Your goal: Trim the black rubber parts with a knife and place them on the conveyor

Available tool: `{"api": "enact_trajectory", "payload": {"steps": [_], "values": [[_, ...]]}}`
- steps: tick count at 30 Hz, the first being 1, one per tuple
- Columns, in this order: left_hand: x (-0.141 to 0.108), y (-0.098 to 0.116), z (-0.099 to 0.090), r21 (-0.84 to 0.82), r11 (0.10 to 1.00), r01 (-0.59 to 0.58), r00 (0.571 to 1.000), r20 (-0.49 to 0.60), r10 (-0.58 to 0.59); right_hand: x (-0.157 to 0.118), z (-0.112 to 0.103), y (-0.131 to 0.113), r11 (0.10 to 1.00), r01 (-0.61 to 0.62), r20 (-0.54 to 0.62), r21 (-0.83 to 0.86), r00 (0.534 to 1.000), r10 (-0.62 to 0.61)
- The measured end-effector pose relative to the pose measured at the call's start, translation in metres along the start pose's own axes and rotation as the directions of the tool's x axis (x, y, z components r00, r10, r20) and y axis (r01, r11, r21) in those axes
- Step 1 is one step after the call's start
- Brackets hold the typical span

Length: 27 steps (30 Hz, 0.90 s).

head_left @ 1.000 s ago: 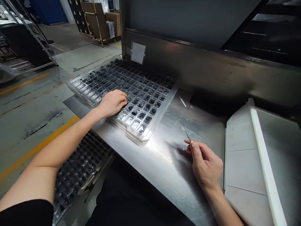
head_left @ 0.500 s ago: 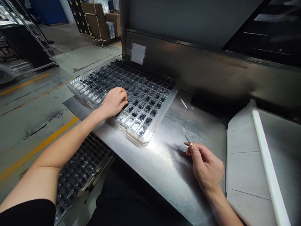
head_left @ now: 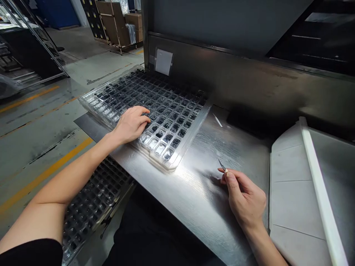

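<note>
Dark-clothed lap: at the bottom of the view, below the table edge.
Right hand (head_left: 247,199): closed in a pinch, thumb against fingers, on a small pointed metal blade with a pale handle (head_left: 222,166); the tip points up and to the left, above bare metal.
Lower tray: a dark, many-pocketed tray (head_left: 94,199) lies below the table edge, partly hidden by the left forearm.
Table: a brushed stainless-steel surface (head_left: 191,199), scratched and shiny, under both hands.
Left hand (head_left: 132,123): over the near side of the upper tray, fingers bent, with a gap between forefinger and thumb; whether it grips a part cannot be told.
Upper tray: a clear plastic tray with rows of rectangular pockets (head_left: 177,157) lies on the table, its left side reaching past the edge. Many pockets hold small black parts (head_left: 168,137); several at the near and left edges look clear.
Bin: a whitish plastic bin with a thick rim (head_left: 313,155) stands right of the right hand.
White sliver: a thin white strip (head_left: 217,120) lies between upper tray and bin.
Wall: a white rectangular sheet (head_left: 164,62) is fixed to the dark metal panel (head_left: 249,81).
Background: brown cardboard boxes (head_left: 111,23) on a rack.
</note>
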<state>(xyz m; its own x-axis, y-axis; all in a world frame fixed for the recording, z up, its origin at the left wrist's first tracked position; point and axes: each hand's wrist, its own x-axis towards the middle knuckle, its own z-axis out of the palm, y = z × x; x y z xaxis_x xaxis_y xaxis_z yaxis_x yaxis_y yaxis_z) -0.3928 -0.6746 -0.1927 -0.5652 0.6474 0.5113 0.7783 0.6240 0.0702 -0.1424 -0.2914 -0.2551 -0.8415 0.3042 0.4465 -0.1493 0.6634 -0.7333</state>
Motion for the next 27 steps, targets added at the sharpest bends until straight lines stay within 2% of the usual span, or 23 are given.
{"api": "enact_trajectory", "payload": {"steps": [5, 14, 21, 27], "values": [[-0.005, -0.002, 0.002, -0.011, 0.999, 0.044, 0.997, 0.056, -0.043, 0.0, 0.0, -0.001, 1.0, -0.003, 0.001, -0.003, 1.0, 0.003], [-0.008, 0.004, -0.006, -0.046, 0.996, 0.079, 0.993, 0.094, -0.074, 0.002, 0.0, -0.003, 1.0, -0.018, 0.011, -0.019, 1.0, 0.019], [-0.02, 0.009, -0.015, -0.055, 0.993, 0.1, 0.992, 0.086, -0.096, 0.002, 0.0, -0.006, 1.0, -0.014, 0.008, -0.007, 1.0, 0.014], [-0.029, 0.009, -0.012, -0.022, 0.997, 0.08, 0.993, 0.089, -0.078, 0.002, 0.0, -0.006, 1.0, -0.006, 0.009, -0.01, 1.0, 0.006]]}}
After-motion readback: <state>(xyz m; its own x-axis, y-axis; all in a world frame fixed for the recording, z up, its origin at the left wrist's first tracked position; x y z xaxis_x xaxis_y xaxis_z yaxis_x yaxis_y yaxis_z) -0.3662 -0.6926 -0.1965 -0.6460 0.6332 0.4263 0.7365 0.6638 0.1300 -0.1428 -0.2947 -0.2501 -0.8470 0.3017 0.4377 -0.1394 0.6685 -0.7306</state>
